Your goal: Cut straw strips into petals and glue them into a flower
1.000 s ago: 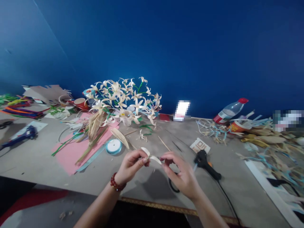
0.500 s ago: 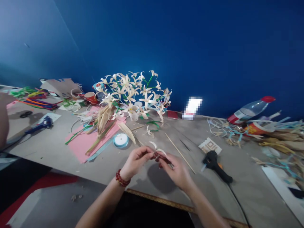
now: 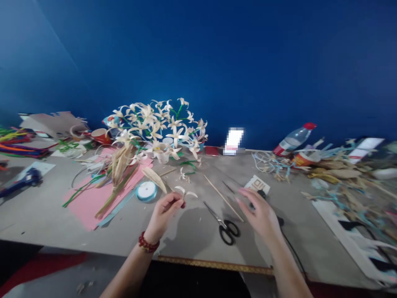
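Between the fingertips of my left hand (image 3: 167, 211) is a small cream flower (image 3: 190, 193) with thin curved petals. My right hand (image 3: 260, 213) is off to the right with thumb and fingers apart, holding nothing, and it partly covers a black glue gun (image 3: 262, 194). On the table between the hands lie black-handled scissors (image 3: 228, 231), blades pointing away. A thin stick (image 3: 223, 198) lies beyond them. Left of the flower sit a ribbon roll (image 3: 146, 191) and a dried husk piece (image 3: 155, 179).
A big bunch of cream flowers (image 3: 161, 124) stands against the blue wall. Pink paper (image 3: 83, 203) with husks lies left, beside a blue glue gun (image 3: 29, 178). At right are a plastic bottle (image 3: 294, 138), a paper cup (image 3: 307, 157), blue-tied husk scraps and a white power strip (image 3: 344, 240).
My right hand has let go of the flower and moved right, fingers spread. The flower stays in my left hand. Scissors now show on the table. The view has turned to the right.
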Tool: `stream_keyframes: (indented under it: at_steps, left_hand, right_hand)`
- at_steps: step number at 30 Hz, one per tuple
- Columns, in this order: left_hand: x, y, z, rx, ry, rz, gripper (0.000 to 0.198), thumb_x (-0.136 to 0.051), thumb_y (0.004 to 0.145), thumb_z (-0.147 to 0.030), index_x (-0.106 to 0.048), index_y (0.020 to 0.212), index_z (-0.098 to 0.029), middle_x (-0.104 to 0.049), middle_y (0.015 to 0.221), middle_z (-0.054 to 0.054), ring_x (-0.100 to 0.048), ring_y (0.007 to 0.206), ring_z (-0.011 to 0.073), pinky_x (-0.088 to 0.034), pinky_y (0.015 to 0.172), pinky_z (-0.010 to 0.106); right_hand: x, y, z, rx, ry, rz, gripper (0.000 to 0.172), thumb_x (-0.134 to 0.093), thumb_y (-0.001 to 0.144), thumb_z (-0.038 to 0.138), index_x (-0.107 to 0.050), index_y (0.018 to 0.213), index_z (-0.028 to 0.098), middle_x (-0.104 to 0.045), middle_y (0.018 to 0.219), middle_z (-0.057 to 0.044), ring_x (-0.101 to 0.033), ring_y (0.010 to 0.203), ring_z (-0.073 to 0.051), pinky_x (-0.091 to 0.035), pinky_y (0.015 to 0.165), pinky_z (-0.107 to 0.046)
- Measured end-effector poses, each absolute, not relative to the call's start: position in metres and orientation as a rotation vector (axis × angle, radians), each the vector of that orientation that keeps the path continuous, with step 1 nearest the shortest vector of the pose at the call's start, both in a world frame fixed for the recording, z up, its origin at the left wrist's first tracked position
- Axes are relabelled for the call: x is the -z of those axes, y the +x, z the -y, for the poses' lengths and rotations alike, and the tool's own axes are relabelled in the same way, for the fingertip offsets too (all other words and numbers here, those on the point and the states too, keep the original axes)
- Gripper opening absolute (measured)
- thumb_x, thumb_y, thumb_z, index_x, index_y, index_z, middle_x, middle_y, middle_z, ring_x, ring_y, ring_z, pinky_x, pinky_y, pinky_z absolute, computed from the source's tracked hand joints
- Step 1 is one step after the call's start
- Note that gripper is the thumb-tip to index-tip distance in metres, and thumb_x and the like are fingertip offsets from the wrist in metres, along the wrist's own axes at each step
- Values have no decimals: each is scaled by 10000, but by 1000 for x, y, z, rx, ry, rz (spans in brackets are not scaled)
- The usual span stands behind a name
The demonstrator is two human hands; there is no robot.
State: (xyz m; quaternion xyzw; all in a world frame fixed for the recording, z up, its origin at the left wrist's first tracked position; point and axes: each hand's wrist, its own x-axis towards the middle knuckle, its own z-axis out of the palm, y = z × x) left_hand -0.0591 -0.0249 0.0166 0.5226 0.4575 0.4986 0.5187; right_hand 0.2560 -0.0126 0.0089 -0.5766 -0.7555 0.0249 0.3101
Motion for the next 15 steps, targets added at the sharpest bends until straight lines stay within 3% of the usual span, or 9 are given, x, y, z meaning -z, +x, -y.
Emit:
stream_keyframes:
  at_steps: [5, 10, 15]
  left_hand:
    - [-5, -54, 23, -1137, 1165, -1106, 234, -652, 825, -397, -652, 786, -166, -625, 721, 22, -547, 724, 156, -429, 698, 242]
    - [-6, -41, 19, -1074, 1199, -1013, 242, -645, 833, -400, -639, 772, -165, -622, 719, 20, -550, 730, 155, -431, 721, 249]
    - [-11, -43, 16, -1050, 1261, -1009, 258, -638, 833, -416, -649, 783, -163, -629, 727, 27, -558, 729, 162, -435, 724, 258]
  right_hand:
    - [12, 328, 41, 64, -1952, 1873, 336, -472, 904, 372, -569, 1174, 200, -656, 1148, -133, -650, 983, -291, -516, 862, -431]
    - [30, 343, 48, 104, -1990, 1951, 352, -487, 886, 357, -553, 1178, 172, -628, 1182, -162, -622, 1040, -320, -504, 876, -447]
    - [31, 346, 38, 116, -2031, 2012, 336, -524, 807, 226, -561, 1138, 177, -636, 1129, -136, -626, 1011, -289, -488, 866, -393]
